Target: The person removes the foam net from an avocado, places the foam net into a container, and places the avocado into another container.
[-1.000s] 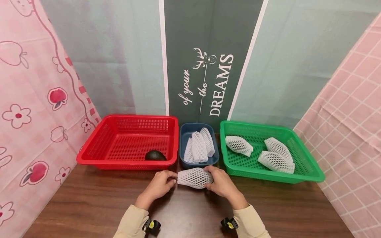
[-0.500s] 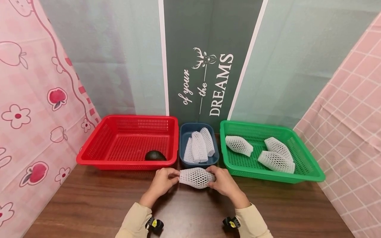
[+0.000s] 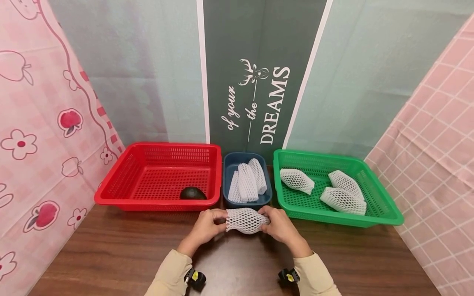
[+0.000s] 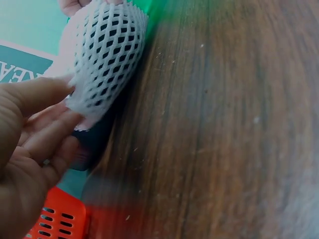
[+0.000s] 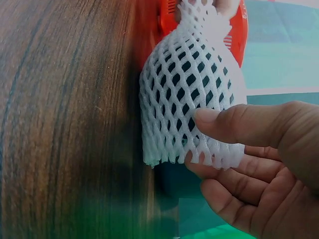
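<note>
A white foam net sleeve (image 3: 245,221) is stretched around a dark fruit, which shows through the mesh in both wrist views and looks like an avocado. My left hand (image 3: 205,227) pinches the sleeve's narrow left end between thumb and fingers. At the opposite end, my right hand (image 3: 280,226) holds the sleeve, its thumb (image 5: 234,122) lying on the mesh and its fingers at the ragged rim. The sleeve lies level between both hands, just in front of the blue bin (image 3: 226,193). A bare avocado (image 3: 192,193) sits in the red basket (image 3: 159,202).
Several spare foam net sleeves (image 3: 247,183) lie in the blue bin. To the right, a green basket (image 3: 333,218) holds three sleeved items (image 3: 343,200). Brown wooden tabletop (image 3: 237,267) extends in front, with fabric hanging behind and at both sides.
Both hands and the sleeved fruit have shifted slightly right. My left fingers have moved in over the sleeve's left end. Baskets and their contents stay as they were.
</note>
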Available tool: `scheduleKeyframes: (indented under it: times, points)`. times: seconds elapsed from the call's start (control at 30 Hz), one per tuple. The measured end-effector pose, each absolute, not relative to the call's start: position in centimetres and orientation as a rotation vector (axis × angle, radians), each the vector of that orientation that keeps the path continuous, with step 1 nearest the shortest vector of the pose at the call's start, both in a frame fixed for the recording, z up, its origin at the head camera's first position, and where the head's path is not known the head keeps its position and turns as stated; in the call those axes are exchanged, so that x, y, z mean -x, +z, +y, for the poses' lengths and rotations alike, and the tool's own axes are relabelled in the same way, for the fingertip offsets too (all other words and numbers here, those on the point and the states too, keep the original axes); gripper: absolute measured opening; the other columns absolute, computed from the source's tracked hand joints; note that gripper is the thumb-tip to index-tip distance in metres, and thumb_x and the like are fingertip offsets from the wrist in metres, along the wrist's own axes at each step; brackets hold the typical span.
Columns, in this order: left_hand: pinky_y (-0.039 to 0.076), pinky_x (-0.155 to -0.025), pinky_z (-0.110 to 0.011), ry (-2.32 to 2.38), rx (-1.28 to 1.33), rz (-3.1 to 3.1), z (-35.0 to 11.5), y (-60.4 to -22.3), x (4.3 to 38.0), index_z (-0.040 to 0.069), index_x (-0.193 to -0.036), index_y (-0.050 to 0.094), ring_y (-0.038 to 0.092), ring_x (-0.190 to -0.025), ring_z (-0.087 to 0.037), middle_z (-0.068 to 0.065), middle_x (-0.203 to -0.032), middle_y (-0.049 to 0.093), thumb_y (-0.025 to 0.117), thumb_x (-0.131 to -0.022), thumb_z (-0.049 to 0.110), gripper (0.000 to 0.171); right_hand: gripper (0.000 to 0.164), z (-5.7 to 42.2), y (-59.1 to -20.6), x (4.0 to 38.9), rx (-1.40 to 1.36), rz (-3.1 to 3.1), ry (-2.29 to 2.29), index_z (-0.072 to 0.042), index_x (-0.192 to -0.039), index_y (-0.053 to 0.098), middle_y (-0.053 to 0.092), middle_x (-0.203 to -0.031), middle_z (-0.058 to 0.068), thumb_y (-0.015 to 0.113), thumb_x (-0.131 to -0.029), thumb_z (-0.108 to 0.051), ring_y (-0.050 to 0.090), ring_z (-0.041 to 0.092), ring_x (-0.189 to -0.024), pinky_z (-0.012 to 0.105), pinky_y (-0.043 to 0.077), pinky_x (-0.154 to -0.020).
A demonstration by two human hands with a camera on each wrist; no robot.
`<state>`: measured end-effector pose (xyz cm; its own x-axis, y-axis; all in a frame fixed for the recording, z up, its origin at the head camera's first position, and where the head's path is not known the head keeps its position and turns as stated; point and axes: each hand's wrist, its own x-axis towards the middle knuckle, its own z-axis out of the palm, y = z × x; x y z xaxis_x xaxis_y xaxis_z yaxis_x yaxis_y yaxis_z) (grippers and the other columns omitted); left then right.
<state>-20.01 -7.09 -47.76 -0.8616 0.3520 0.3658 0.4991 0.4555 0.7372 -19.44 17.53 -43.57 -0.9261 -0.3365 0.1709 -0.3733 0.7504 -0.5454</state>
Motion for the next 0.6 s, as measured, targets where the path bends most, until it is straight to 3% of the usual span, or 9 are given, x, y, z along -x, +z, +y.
scheduleKeyframes:
  times: [0.23,0.43,0.6]
  points:
    - [0.049,-0.076,-0.029,-1.418,0.728,-2.536,-6.85,-47.79,20.08,0.007,-0.09,0.074,0.063,-0.085,-0.015,-0.002,-0.09,0.068,0.072,-0.072,-0.003,0.021,0.03,17.68,-43.75,19.5,-0.587,-2.876,0.908,-0.006,-0.089,0.064,0.062,-0.078,0.001,0.076,-0.064,0.005,0.052,0.012,-0.066,0.027,0.044,-0.057]
    - [0.051,-0.064,-0.023,-1.592,0.718,-2.592,-6.77,-47.84,20.25,-0.002,-0.105,0.067,0.066,-0.076,-0.015,-0.009,-0.09,0.068,0.066,-0.073,-0.008,0.033,0.028,17.66,-43.77,19.61,-0.599,-2.877,0.888,-0.007,-0.088,0.064,0.061,-0.077,-0.001,0.076,-0.065,0.004,0.051,0.012,-0.066,0.027,0.044,-0.057]
    - [0.051,-0.062,-0.024,-1.636,0.77,-2.625,-6.66,-47.72,20.35,-0.005,-0.116,0.06,0.066,-0.075,-0.017,-0.012,-0.096,0.066,0.061,-0.072,-0.011,0.044,0.026,17.73,-43.69,19.64,-0.594,-2.888,0.884,-0.007,-0.086,0.063,0.06,-0.075,-0.001,0.076,-0.066,0.004,0.05,0.011,-0.065,0.027,0.044,-0.056]
